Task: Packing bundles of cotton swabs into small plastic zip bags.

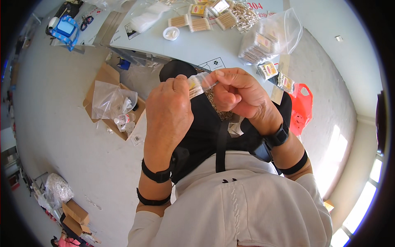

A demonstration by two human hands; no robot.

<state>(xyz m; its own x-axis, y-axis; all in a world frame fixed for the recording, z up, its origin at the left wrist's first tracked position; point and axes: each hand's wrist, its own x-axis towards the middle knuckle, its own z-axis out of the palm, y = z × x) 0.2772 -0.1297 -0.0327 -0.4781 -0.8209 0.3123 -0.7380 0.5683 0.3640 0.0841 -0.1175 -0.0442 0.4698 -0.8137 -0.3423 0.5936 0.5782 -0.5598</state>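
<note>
In front of my lap I hold up a small clear pack of cotton swabs [195,88]. My left hand [168,113] is closed around its left end. With thumb and forefinger, my right hand [242,92] pinches the clear plastic at the pack's other end; its remaining fingers are curled. Beyond my hands, on the table [164,47], lie bundles of swabs [199,25] and a heap of loose swabs [247,18]. A large clear bag [263,43] of swab packs stands at the right, with two labelled packs [268,70] near the table edge.
A small white round dish [170,33] and clear plastic sleeves [148,17] sit on the table. On the floor at left is an opened cardboard box [103,76] holding plastic bags. A red plastic item [302,109] is right of my legs. A blue-strapped item [66,29] lies far left.
</note>
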